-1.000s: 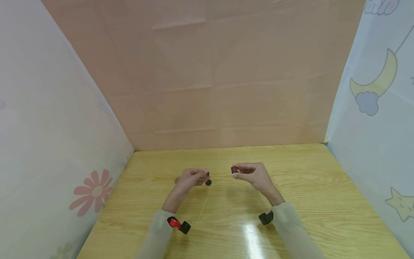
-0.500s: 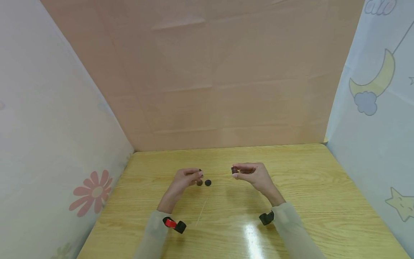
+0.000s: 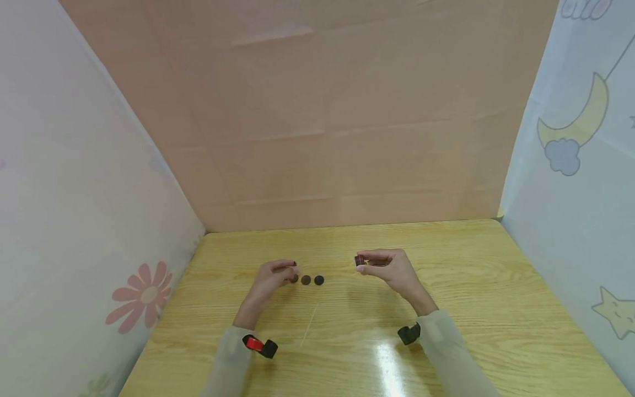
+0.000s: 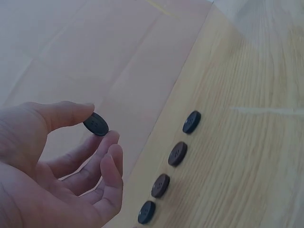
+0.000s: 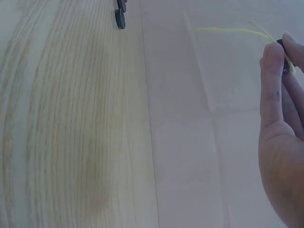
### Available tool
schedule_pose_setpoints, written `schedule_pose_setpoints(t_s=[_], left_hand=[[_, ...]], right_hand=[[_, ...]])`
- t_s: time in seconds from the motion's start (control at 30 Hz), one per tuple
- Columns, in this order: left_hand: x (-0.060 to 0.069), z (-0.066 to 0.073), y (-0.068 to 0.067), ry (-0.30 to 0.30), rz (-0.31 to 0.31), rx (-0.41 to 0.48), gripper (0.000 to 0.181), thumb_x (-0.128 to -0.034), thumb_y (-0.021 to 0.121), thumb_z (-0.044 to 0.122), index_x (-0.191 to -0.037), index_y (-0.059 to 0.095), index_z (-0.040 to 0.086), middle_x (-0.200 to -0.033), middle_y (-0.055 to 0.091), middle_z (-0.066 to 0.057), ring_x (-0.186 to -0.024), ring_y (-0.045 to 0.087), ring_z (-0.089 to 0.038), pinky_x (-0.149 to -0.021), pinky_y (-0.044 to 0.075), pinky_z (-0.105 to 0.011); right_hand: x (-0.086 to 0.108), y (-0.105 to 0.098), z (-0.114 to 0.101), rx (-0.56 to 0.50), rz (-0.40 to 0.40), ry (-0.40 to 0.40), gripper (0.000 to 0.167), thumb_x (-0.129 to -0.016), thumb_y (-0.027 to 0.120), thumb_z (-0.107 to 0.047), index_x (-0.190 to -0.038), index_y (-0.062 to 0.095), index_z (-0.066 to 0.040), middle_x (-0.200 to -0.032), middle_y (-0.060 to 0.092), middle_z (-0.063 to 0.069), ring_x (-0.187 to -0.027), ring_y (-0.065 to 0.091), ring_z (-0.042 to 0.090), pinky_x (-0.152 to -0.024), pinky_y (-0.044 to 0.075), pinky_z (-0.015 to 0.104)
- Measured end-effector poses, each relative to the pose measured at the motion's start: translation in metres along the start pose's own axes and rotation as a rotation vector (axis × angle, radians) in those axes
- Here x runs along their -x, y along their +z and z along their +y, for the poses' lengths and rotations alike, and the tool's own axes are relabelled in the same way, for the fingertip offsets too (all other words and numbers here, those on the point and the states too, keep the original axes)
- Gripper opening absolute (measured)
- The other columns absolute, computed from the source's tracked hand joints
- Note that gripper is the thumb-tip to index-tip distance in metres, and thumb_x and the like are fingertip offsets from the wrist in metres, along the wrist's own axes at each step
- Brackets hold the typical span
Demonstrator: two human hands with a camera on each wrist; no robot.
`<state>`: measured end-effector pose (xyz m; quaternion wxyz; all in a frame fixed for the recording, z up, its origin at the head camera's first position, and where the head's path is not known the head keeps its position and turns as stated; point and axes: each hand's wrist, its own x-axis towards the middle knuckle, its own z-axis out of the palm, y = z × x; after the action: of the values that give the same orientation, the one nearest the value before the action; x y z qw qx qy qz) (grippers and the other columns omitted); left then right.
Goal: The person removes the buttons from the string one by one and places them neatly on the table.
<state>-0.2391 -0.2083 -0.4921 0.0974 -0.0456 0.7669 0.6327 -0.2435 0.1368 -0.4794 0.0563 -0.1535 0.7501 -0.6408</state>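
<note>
My left hand (image 3: 268, 282) is over the left part of the table and pinches a dark button (image 4: 96, 124) between thumb and forefinger. Below it, several dark buttons lie in a row on the wood, among them a black button (image 3: 319, 280) and a brown button (image 3: 306, 280). To the right, my right hand (image 3: 392, 269) holds a small dark reddish-brown stack of buttons (image 3: 359, 260) between thumb and fingertips, above the table. A yellow thread (image 5: 232, 30) trails from that grip in the right wrist view; the fingers hide most of the stack there.
The wooden table (image 3: 446, 286) ends at a pinkish-brown sheet (image 3: 322, 138) at the back. White printed panels stand on the left (image 3: 89, 165) and right (image 3: 570, 231). A thin pale line (image 3: 308, 326) runs across the wood between the forearms.
My left hand has moved left along the row, still with a button at its fingertips, uncovering more of the buttons on the table. The right hand has stayed in place.
</note>
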Motion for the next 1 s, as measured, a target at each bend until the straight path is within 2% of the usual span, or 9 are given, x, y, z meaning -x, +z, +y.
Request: schedule_pose_setpoints(t_s=[0.13, 0.33, 0.57, 0.7, 0.8, 1.0], left_hand=[[0.002, -0.007, -0.008, -0.003, 0.022, -0.013, 0.047, -0.0994, 0.073, 0.019, -0.140, 0.064, -0.004, -0.126, 0.073, -0.019, -0.118, 0.069, -0.036, -0.109, 0.053, -0.052], [-0.001, -0.016, -0.018, -0.014, 0.084, -0.064, 0.046, -0.0990, 0.074, 0.020, -0.139, 0.065, -0.001, -0.130, 0.071, -0.018, -0.119, 0.068, -0.035, -0.105, 0.056, -0.049], [0.000, -0.021, -0.032, 0.016, 0.168, -0.213, 0.037, -0.0998, 0.072, 0.018, -0.132, 0.070, 0.001, -0.120, 0.074, -0.019, -0.112, 0.072, -0.036, -0.091, 0.060, -0.045], [0.000, -0.026, -0.041, 0.032, 0.201, -0.268, 0.037, -0.0991, 0.074, 0.019, -0.131, 0.070, 0.000, -0.113, 0.077, -0.018, -0.108, 0.073, -0.033, -0.097, 0.058, -0.046], [0.001, -0.031, -0.048, 0.026, 0.224, -0.310, 0.040, -0.0980, 0.076, 0.025, -0.130, 0.071, 0.001, -0.116, 0.077, -0.017, -0.110, 0.072, -0.031, -0.100, 0.055, -0.048], [0.004, -0.040, -0.056, 0.028, 0.280, -0.443, 0.051, -0.0918, 0.082, 0.037, -0.129, 0.073, 0.003, -0.118, 0.074, -0.018, -0.107, 0.070, -0.029, -0.090, 0.059, -0.045]], right_hand=[[0.001, 0.000, 0.000, -0.006, -0.003, -0.012, 0.040, -0.091, 0.084, -0.017, -0.127, 0.075, -0.002, -0.124, 0.076, 0.022, -0.097, 0.074, 0.009, -0.086, 0.061, 0.023], [0.002, 0.000, -0.002, -0.008, 0.006, -0.010, 0.041, -0.090, 0.085, -0.018, -0.126, 0.076, -0.003, -0.120, 0.078, 0.016, -0.094, 0.075, 0.010, -0.084, 0.062, 0.024], [0.002, 0.000, -0.003, -0.013, 0.005, -0.013, 0.042, -0.089, 0.086, -0.019, -0.126, 0.076, -0.004, -0.115, 0.081, 0.005, -0.094, 0.076, 0.010, -0.083, 0.063, 0.025], [0.001, 0.000, -0.002, -0.013, 0.006, -0.018, 0.043, -0.089, 0.086, -0.018, -0.127, 0.075, -0.001, -0.114, 0.081, 0.003, -0.094, 0.075, 0.010, -0.083, 0.063, 0.025], [0.002, 0.000, -0.002, -0.019, 0.003, -0.015, 0.044, -0.090, 0.085, -0.017, -0.128, 0.074, 0.000, -0.114, 0.081, 0.002, -0.094, 0.075, 0.009, -0.084, 0.062, 0.025], [0.001, 0.001, -0.003, -0.016, -0.004, -0.008, 0.043, -0.090, 0.085, -0.018, -0.128, 0.074, -0.001, -0.118, 0.080, 0.011, -0.094, 0.074, 0.009, -0.084, 0.062, 0.024]])
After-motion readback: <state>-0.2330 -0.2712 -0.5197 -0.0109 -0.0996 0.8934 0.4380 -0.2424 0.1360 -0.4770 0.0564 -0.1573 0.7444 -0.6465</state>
